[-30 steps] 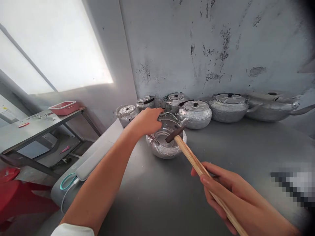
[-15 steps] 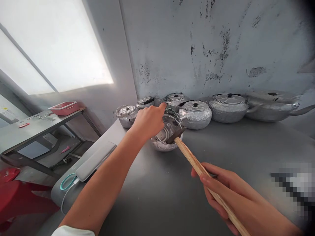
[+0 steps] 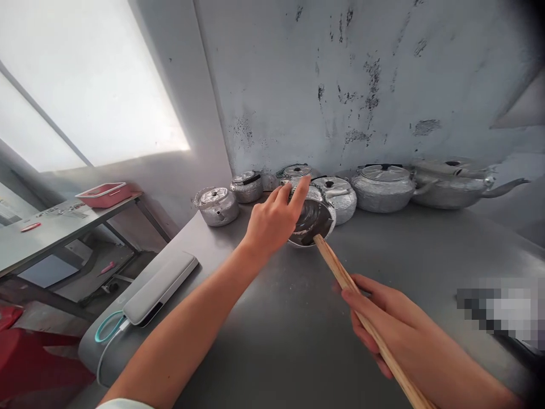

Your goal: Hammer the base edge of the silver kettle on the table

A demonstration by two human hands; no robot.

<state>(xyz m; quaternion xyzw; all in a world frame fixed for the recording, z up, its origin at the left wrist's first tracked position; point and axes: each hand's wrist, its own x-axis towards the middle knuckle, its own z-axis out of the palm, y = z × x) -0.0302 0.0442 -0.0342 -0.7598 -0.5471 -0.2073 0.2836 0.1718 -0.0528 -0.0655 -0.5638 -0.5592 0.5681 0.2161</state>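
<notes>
A silvery, dented kettle (image 3: 313,243) without a lid tilts on the table, its dark open mouth facing me. My left hand (image 3: 275,218) grips its left side near the rim, with the index finger stretched upward over it; some fingertips are hidden. A wrapped handle shows partly behind that hand. In my right hand (image 3: 378,318) is a hammer (image 3: 340,271), held by its pale wooden handle with fingers wrapped around it. The hammer's dark head is inside the kettle's mouth and hardly stands out from the shadow there.
Along the wall stand several lidded metal kettles (image 3: 384,190), and a larger long-spouted one (image 3: 451,187) at the right. A grey power bank (image 3: 160,287) with a cable lies left on the grey table (image 3: 255,352). Beyond are a side bench with a pink basket (image 3: 104,195) and a red stool (image 3: 38,363).
The kettle has turned so its mouth faces me more. My left hand has shifted right with fingers spread more. The hammer head has moved deeper inside. The view has shifted slightly.
</notes>
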